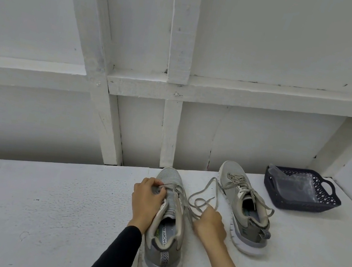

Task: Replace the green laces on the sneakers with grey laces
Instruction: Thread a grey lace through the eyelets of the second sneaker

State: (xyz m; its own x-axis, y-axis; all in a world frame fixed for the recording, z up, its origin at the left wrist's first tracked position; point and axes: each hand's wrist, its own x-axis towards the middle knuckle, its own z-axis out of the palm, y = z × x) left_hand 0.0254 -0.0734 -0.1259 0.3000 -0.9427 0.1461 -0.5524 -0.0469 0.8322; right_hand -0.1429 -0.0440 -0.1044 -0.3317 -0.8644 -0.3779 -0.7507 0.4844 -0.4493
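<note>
Two grey sneakers stand on a white table. The near sneaker [167, 230] points away from me, heel toward me. My left hand [148, 200] pinches a grey lace at its upper eyelets, over the tongue. My right hand [211, 222] grips the long loose end of that grey lace [204, 190], which loops across the table between the shoes. The far sneaker [244, 203] sits to the right, laced in grey with its ends hanging loose. No green lace is in view.
A dark blue plastic basket [331, 202] with a clear plastic bag [297, 185] inside sits at the back right of the table [45, 205]. White wooden framing and wall panels rise behind the table's far edge.
</note>
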